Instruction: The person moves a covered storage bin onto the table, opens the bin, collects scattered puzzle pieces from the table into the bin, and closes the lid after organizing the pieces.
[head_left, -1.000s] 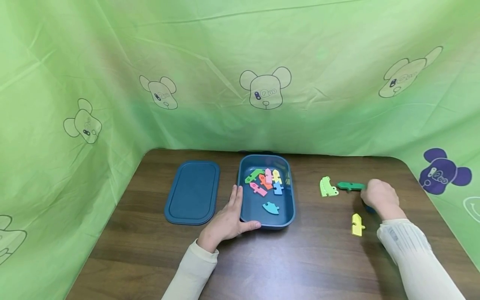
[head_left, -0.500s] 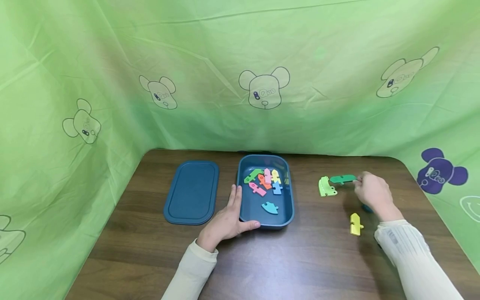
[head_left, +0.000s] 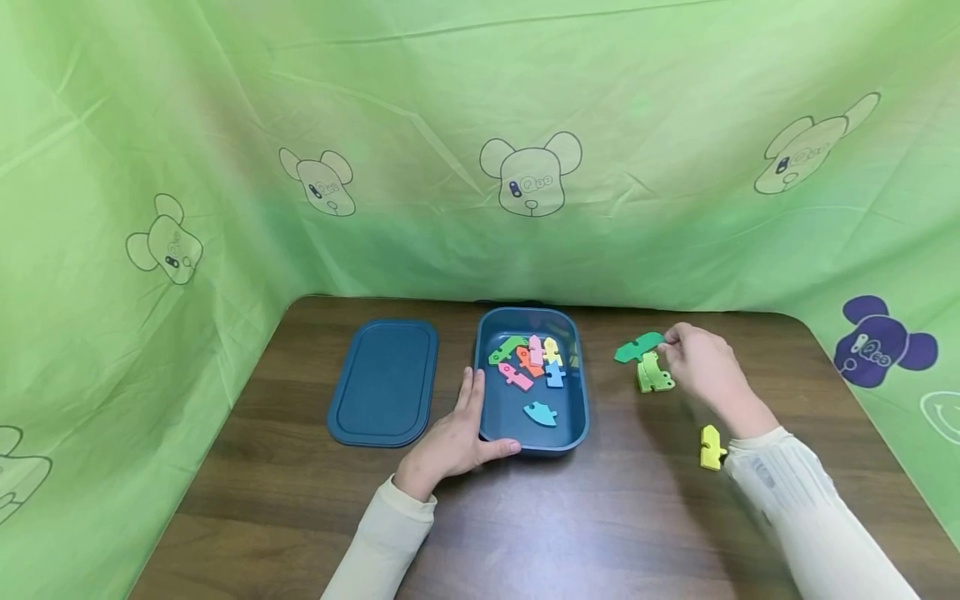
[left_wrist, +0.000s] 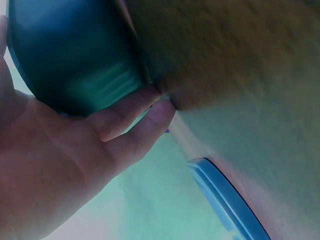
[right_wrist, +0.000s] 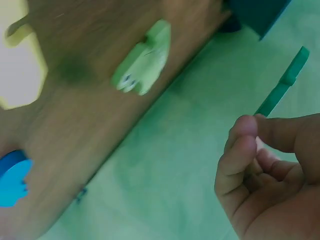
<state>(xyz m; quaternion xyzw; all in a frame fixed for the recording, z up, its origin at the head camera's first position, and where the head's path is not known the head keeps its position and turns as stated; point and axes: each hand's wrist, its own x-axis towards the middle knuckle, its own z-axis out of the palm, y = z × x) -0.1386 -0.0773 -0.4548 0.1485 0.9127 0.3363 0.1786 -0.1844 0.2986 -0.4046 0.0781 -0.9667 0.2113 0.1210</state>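
Note:
My right hand (head_left: 701, 367) pinches one end of a dark green puzzle piece (head_left: 639, 347) between thumb and fingertips. In the right wrist view this green piece (right_wrist: 284, 82) is held up, off the table. Just below it in the head view lies a light green frog-faced puzzle piece (head_left: 656, 375). My left hand (head_left: 461, 442) rests against a blue box (head_left: 582, 417), straight fingers along its left side and thumb at the near corner. Several coloured puzzle pieces lie inside, among them a teal one (head_left: 541, 413) and a pink one (head_left: 516, 377).
A flat blue lid (head_left: 384, 383) lies left of the box. A yellow puzzle piece (head_left: 711, 447) sits on the wooden table (head_left: 525, 525) near the right sleeve. The right wrist view also has a blue piece (right_wrist: 14, 177). Green patterned cloth (head_left: 420, 250) hangs behind.
My right hand has lifted the dark green piece and carried it left and farther back, past the frog-faced piece. My left hand has stayed at the box.

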